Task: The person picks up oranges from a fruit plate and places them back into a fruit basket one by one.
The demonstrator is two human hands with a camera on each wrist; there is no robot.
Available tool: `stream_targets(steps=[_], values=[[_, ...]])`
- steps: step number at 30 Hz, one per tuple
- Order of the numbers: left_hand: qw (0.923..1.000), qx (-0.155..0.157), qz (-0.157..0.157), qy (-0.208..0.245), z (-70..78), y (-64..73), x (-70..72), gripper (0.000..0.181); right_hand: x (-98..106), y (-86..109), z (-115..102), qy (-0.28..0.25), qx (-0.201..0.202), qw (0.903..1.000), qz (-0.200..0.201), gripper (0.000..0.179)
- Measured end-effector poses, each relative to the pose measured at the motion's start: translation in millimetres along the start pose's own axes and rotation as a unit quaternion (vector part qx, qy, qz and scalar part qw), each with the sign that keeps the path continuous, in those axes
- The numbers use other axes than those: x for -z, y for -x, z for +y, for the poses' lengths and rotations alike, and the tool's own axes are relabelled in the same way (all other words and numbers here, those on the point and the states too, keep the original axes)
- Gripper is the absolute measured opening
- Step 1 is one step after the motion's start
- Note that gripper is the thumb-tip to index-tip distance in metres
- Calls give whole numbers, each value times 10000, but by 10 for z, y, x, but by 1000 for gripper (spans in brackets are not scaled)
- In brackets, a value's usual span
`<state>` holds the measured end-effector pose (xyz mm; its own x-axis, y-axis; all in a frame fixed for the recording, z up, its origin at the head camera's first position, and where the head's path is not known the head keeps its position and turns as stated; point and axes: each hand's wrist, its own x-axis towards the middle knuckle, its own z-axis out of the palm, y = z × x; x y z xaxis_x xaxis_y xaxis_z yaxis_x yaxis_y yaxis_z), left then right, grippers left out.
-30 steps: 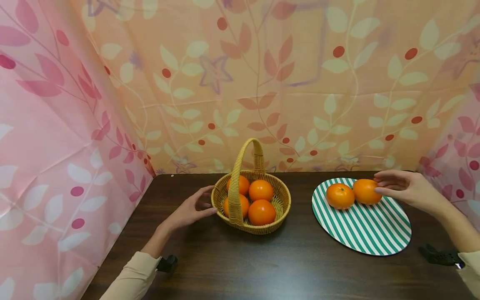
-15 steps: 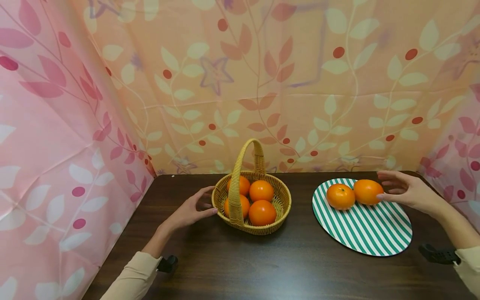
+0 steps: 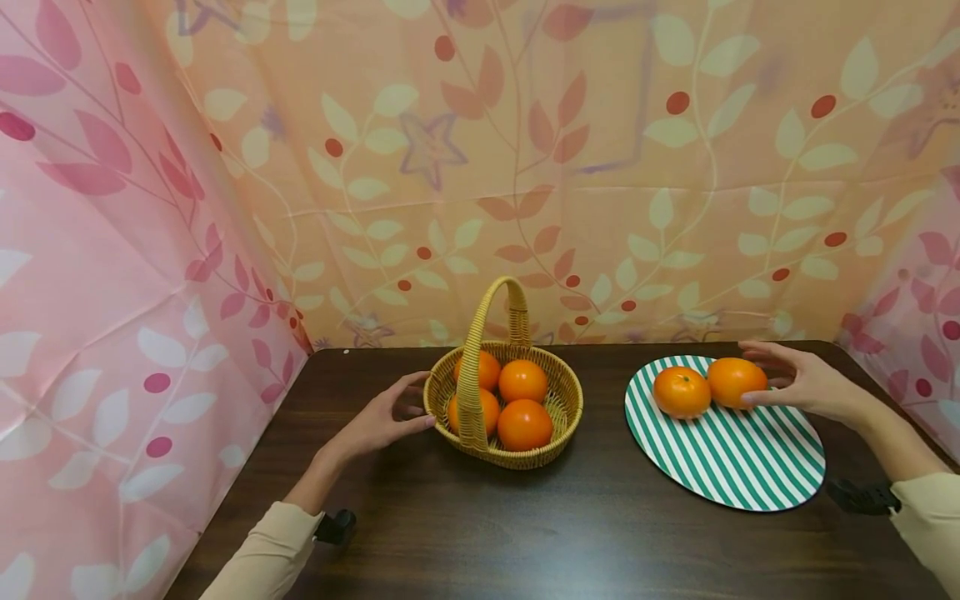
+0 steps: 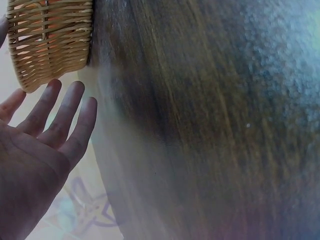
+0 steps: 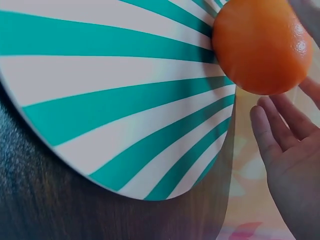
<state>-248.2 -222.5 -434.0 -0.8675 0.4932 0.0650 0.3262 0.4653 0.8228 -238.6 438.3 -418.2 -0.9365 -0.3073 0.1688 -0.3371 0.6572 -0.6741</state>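
My left hand (image 3: 382, 415) is beside a yellow wicker basket (image 3: 564, 433), its fingertips and thumb right at the left side of the rim. In the left wrist view its fingers (image 4: 60, 117) spread loosely below the basket (image 4: 55, 37). Several oranges (image 3: 524, 425) lie in the basket under its arched handle (image 3: 471, 375). On a green-and-white striped oval placemat (image 3: 750, 467) sit two more oranges, a left one (image 3: 681, 392) and a right one (image 3: 731, 382). My right hand (image 3: 813, 383) reaches round the right orange's side, thumb in front, fingers behind, loosely extended in the right wrist view.
The dark wooden table (image 3: 585, 533) extends between the basket and the placemat and toward the front. A floral cloth (image 3: 600, 208) hangs right behind the table's back edge, with a pink cloth (image 3: 112, 333) along the left side. Dark straps (image 3: 862, 497) sit at both wrists.
My right hand drew slightly back to the right, then came in to the left, closer round the right orange. The left hand, basket and oranges stay where they were.
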Motion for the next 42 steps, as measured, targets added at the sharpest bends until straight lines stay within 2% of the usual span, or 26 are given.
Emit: stream_targets(steps=[7,17,26,42], values=[[10000,-19,2,12,-3,-2,3,77,-2,-13,33,16,-110,9997,-211,61],[9999,-144,24,1,-23,-1,-8,76,97,92,45,252,-300,9992,122,63],[9999,-22,33,96,-25,-3,-11,77,198,142,-48,256,-424,9981,362,63],[9997,-182,-4,160,32,15,-14,75,118,-15,-364,-191,213,9990,342,61]])
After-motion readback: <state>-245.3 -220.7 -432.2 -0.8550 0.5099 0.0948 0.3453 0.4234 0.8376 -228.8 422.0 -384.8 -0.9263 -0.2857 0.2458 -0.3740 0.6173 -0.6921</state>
